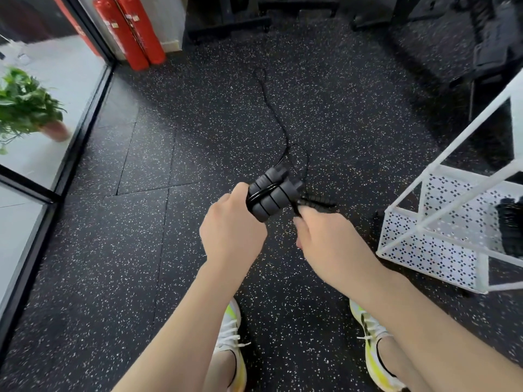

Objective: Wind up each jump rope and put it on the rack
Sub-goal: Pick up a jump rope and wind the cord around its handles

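Observation:
My left hand (pixel 232 227) grips the two black foam handles (pixel 273 193) of a jump rope, held side by side with a turn of cord around them. Just to the right, my right hand (pixel 325 241) pinches the black cord (pixel 271 108) close to the handles. The free cord loops above the handles and trails away across the floor towards the back. A white wire rack (pixel 441 244) stands at the right. On its perforated shelf lies a dark bundle (pixel 509 230), blurred, possibly another wound rope.
Black speckled rubber floor all around. Two red fire extinguishers (pixel 133 32) stand at the back left by a glass wall with a black frame (pixel 82 137). A potted plant (pixel 25 106) is behind the glass. Dark gym equipment (pixel 492 46) fills the back right. My shoes (pixel 232 335) are below.

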Motion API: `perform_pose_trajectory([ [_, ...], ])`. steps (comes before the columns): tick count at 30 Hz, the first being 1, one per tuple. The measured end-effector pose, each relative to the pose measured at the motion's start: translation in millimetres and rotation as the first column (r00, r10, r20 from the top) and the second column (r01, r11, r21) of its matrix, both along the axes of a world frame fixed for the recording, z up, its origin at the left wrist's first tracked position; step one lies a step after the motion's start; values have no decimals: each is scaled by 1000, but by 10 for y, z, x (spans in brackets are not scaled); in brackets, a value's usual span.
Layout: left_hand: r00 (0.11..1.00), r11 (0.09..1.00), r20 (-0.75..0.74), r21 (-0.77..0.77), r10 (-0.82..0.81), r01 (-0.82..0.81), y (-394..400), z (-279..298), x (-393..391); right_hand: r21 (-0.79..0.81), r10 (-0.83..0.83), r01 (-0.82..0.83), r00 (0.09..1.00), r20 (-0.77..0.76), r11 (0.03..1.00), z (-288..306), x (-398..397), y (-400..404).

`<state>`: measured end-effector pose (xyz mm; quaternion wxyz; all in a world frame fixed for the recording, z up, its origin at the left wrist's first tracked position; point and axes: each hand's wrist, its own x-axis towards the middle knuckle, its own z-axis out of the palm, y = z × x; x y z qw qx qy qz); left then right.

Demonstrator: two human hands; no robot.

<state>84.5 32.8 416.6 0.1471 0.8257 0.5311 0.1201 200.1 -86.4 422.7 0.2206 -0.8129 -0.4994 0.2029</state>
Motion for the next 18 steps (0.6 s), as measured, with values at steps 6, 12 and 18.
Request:
perform_pose_trajectory([
  [6,994,1000,-110,-4,19,-20,90,-146,-68,-101,139,-124,978,153,987,124,-190,-59],
  [12,964,978,-185,44,-190,202,-26,-196,-80,-29,126,-122,972,199,992,243,81,-44],
  [18,881,881,-186,115,-435,459,-156,-243,-75,81,29,-21,994,-108,996,256,460,-82],
])
